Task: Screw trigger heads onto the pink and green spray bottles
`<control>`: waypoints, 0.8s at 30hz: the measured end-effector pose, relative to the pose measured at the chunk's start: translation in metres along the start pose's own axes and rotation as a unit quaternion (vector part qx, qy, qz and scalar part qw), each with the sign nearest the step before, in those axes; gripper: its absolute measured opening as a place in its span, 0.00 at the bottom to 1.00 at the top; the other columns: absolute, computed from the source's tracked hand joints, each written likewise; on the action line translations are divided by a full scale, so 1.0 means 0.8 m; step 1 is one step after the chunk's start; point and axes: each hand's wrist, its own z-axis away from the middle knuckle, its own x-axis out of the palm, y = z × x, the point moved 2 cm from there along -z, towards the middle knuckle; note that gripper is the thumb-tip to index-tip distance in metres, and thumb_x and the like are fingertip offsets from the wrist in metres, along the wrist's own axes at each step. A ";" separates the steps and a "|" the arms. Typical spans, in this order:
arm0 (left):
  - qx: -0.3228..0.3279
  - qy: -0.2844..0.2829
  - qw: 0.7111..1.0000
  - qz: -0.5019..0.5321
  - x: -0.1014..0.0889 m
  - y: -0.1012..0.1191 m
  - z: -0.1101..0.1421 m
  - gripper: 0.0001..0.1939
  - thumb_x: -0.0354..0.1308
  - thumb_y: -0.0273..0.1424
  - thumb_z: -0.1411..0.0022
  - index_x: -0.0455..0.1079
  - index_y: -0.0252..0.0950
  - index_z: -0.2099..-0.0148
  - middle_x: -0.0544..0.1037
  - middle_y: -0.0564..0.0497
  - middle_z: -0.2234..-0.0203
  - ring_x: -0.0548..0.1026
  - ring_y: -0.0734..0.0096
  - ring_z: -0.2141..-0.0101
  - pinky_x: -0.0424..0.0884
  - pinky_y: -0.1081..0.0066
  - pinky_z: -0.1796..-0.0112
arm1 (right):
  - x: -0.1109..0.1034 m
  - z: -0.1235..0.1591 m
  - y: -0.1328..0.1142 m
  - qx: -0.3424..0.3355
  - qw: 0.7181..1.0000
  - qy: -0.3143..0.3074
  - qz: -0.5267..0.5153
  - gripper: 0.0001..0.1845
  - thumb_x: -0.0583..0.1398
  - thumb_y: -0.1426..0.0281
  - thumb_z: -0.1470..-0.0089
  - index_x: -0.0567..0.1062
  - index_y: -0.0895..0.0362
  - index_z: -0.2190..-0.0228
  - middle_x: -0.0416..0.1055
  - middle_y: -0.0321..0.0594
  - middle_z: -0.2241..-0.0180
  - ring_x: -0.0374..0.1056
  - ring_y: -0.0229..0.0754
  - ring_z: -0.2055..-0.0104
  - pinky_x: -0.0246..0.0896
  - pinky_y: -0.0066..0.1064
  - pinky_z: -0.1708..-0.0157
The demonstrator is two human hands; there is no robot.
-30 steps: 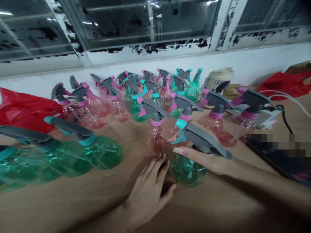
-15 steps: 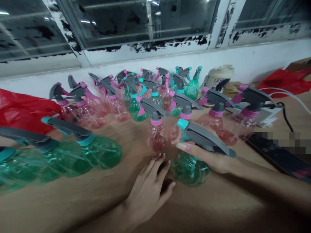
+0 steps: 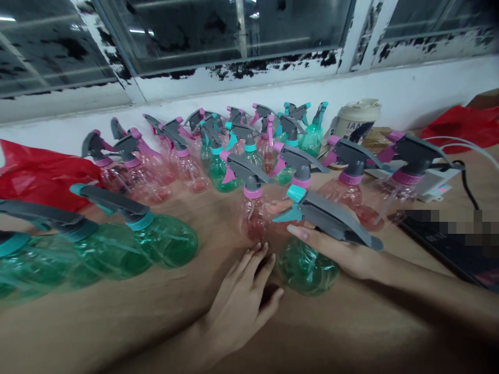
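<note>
My right hand (image 3: 343, 249) is wrapped round the neck of a green spray bottle (image 3: 310, 270) with a grey and turquoise trigger head. The thumb lies in front, and the other fingers are partly hidden behind the bottle. My left hand (image 3: 244, 296) rests on the table just left of that bottle, fingers stretched out and holding nothing. Its fingertips are close to the base of a pink spray bottle (image 3: 253, 215). Further pink spray bottles (image 3: 346, 189) stand behind my right hand.
Green spray bottles (image 3: 167, 241) stand in a row at left. Many pink and green ones crowd the wall, beside a white tub (image 3: 356, 117). Red plastic bags (image 3: 47, 174) lie at both sides. A phone (image 3: 440, 244) and a white box with cables (image 3: 436, 184) are at right.
The fingers of my right hand have shifted off the turquoise trigger, which now shows more fully. My left hand stays on the table. The camera view has moved slightly.
</note>
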 end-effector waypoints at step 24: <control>0.029 0.000 0.999 -0.019 0.001 0.000 -0.001 0.24 0.50 0.35 0.36 0.59 0.26 0.42 0.64 0.38 0.43 0.59 0.56 0.42 0.62 0.57 0.46 | 0.000 -0.002 0.000 -0.003 0.999 -0.009 -0.037 0.09 0.59 0.61 0.47 0.73 0.50 0.64 0.73 0.35 0.68 0.70 0.40 0.65 0.68 0.31 0.66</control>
